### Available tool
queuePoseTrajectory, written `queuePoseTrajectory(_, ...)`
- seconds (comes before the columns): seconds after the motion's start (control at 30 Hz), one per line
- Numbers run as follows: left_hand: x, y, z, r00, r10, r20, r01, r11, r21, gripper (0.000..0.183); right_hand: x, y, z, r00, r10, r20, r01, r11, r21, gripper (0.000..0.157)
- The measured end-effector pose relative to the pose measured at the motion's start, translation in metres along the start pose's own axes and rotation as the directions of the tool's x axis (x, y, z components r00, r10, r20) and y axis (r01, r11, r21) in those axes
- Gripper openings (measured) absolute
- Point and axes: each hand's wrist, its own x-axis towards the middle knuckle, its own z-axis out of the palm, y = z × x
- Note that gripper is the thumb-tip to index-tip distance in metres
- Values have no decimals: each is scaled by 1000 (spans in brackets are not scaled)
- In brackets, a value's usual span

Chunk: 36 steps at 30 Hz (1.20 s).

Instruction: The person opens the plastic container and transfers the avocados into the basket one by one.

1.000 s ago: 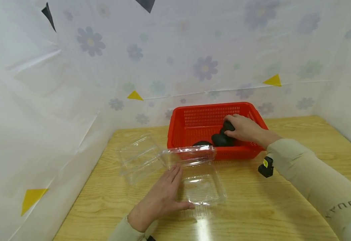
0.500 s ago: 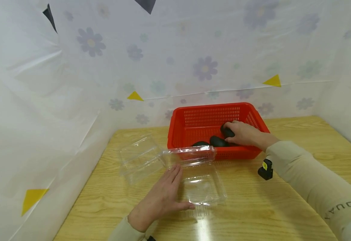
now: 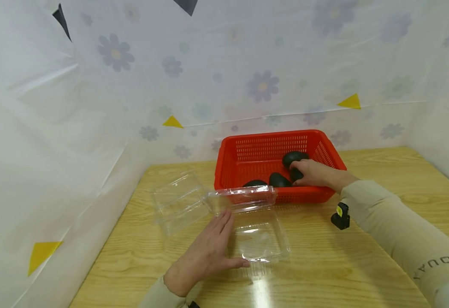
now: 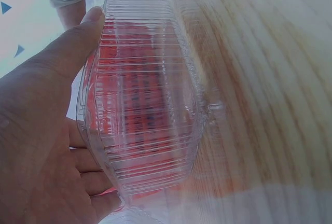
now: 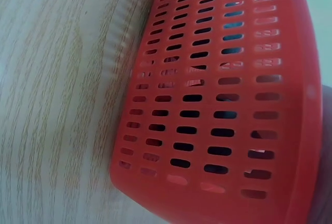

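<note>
My right hand point(image 3: 314, 173) reaches into the red basket point(image 3: 224, 162), thumb and fingers curled round a dark avocado point(image 3: 296, 174). Beside it lie more dark avocados: one behind the fingers point(image 3: 293, 158), one to the left point(image 3: 279, 180) and one by the front wall point(image 3: 255, 183). In the right wrist view the basket wall point(image 5: 207, 89) hides most of that hand. My left hand point(image 3: 208, 252) rests along the left side of a clear plastic clamshell box point(image 3: 257, 241), thumb at its front edge and fingers extended. The left wrist view shows thumb and fingers along the rim of the box point(image 4: 145, 99).
The raised lid point(image 3: 243, 199) of the box overlaps the basket's front wall. Another clear plastic container point(image 3: 178, 199) lies to the left on the wooden table point(image 3: 317, 256). Behind stands a flower-printed sheet point(image 3: 217, 94) with yellow triangles.
My right hand has let one avocado down towards the back of the basket and moved a little forward, towards the front wall, onto another. The left hand and the box have not moved.
</note>
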Motion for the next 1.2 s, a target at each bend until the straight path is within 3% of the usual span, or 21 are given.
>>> queuePoseTrajectory(0.23,0,2,-1,1000,-6,6,6,1000,-5,113,-1,0,-2,1000,25,15,-25,1000,-13,45)
queuePoseTrajectory(0.43,1,1,-1,1000,-8,13,8,1000,-7,113,-6,-2,-6,999,19,-45,-20,1000,-24,36)
queuePoseTrajectory(0.7,3,-1,0,1000,-8,21,8,1000,-5,114,-20,-13,-11,994,-7,-105,3,999,-35,36)
queuePoseTrajectory(1.2,2,0,-1,1000,-3,6,3,1000,-1,114,-61,-46,-15,954,-132,-270,125,991,-43,32)
